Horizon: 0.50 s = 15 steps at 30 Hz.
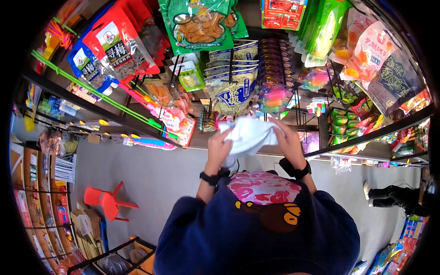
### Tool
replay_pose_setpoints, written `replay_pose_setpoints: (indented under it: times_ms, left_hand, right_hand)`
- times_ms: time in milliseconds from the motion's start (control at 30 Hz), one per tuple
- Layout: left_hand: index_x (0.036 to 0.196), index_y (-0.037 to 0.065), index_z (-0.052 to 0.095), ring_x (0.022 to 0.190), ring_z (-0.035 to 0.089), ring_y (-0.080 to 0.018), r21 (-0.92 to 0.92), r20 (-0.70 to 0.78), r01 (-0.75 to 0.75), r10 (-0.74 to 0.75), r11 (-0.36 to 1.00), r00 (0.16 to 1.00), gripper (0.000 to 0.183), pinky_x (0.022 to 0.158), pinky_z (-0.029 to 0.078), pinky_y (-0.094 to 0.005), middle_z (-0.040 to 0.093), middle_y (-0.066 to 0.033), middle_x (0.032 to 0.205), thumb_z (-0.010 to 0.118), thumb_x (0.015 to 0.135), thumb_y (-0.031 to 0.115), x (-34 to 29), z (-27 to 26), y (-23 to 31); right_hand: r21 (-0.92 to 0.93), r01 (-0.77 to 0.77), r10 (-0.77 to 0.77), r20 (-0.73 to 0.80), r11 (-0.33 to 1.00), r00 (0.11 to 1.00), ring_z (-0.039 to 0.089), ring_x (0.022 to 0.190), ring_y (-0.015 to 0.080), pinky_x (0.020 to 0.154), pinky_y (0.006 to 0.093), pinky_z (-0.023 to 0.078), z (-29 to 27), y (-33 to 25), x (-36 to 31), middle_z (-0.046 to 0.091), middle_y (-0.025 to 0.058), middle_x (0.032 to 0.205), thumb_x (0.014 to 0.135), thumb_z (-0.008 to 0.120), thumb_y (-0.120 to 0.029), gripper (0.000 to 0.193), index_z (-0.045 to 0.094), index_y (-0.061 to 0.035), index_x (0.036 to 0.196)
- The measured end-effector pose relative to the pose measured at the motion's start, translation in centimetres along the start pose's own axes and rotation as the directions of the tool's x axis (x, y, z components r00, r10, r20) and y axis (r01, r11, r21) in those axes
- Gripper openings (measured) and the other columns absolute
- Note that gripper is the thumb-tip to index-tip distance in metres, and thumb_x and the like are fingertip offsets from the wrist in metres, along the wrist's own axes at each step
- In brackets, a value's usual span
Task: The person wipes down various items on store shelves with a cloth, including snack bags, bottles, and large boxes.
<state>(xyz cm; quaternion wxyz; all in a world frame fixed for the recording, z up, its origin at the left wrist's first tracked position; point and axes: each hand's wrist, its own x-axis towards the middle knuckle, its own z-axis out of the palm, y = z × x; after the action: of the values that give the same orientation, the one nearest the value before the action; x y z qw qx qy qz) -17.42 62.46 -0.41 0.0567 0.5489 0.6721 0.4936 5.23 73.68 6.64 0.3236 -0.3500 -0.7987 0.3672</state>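
Between my two hands a crumpled white cloth (251,135) is held up in front of the snack rack. My left hand (219,149) grips its left edge, fingers closed on the fabric. At the opposite edge my right hand (288,140) is closed on it too. Both wrists wear black bands. Just beyond the cloth hang clear snack bags with blue and white labels (234,91). A row of purple packets with colourful contents (275,91) hangs to the right of them.
Green snack bags (197,27) and red pouches (121,46) hang from metal hooks. Long green sticks (98,94) slant across the rack's left side. A red stool (112,201) stands on the grey floor (151,169). Another person's legs (394,199) show at far right.
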Motion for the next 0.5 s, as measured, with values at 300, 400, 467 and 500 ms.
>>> replay_pose_setpoints:
  times_ms: [300, 400, 467, 500]
  left_hand:
    - [0.112, 0.004, 0.067, 0.078, 0.065, -0.0233, -0.196, -0.035, 0.17, -0.18, 0.966, 0.983, 0.041, 0.068, 0.05, -0.0309, 0.065, -0.0183, 0.093, 0.052, 0.075, -0.005, 0.6, -2.6, 3.3]
    - [0.115, 0.002, 0.065, 0.089, 0.065, -0.0255, -0.158, -0.175, -0.118, 0.09, 0.98, 0.98, 0.046, 0.079, 0.049, -0.0321, 0.065, -0.0188, 0.098, 0.051, 0.072, -0.007, 3.5, -2.6, 5.7]
    - [0.12, 0.001, 0.062, 0.102, 0.062, -0.0284, -0.205, -0.166, -0.085, 0.051, 0.975, 0.985, 0.05, 0.088, 0.046, -0.0333, 0.063, -0.0202, 0.107, 0.053, 0.072, -0.009, 5.0, -3.0, 8.5]
    - [0.123, 0.001, 0.059, 0.102, 0.061, -0.029, -0.206, -0.208, -0.157, 0.114, 0.966, 0.971, 0.052, 0.088, 0.046, -0.0335, 0.061, -0.0204, 0.11, 0.055, 0.072, -0.009, 5.9, -2.7, 9.7]
  right_hand:
    - [0.032, -0.167, 0.17, -0.12, 0.985, 0.978, 0.048, 0.054, 0.0065, 0.051, 0.0248, 0.04, -1.8, 0.2, -2.3, 0.061, 0.0107, 0.07, 0.093, 0.051, -0.01, 0.031, 0.06, -0.0115, 0.123]
    - [0.142, -0.004, 0.054, -0.35, 0.99, 0.935, 0.057, 0.076, 0.0078, 0.064, 0.0226, 0.045, -2.2, -1.2, -1.4, 0.067, 0.0114, 0.095, 0.095, 0.049, -0.009, 0.031, 0.056, -0.0034, 0.124]
    - [0.142, 0.079, -0.003, -0.47, 0.987, 0.883, 0.06, 0.091, 0.0134, 0.075, 0.0247, 0.047, -2.9, -3.3, 0.2, 0.064, 0.0165, 0.108, 0.094, 0.05, -0.006, 0.031, 0.054, 0.0003, 0.124]
    - [0.094, 0.069, -0.014, -0.496, 0.993, 0.868, 0.061, 0.096, 0.0178, 0.08, 0.0275, 0.047, -3.2, -4.7, 1.1, 0.063, 0.0181, 0.111, 0.093, 0.051, -0.005, 0.032, 0.054, 0.0006, 0.124]
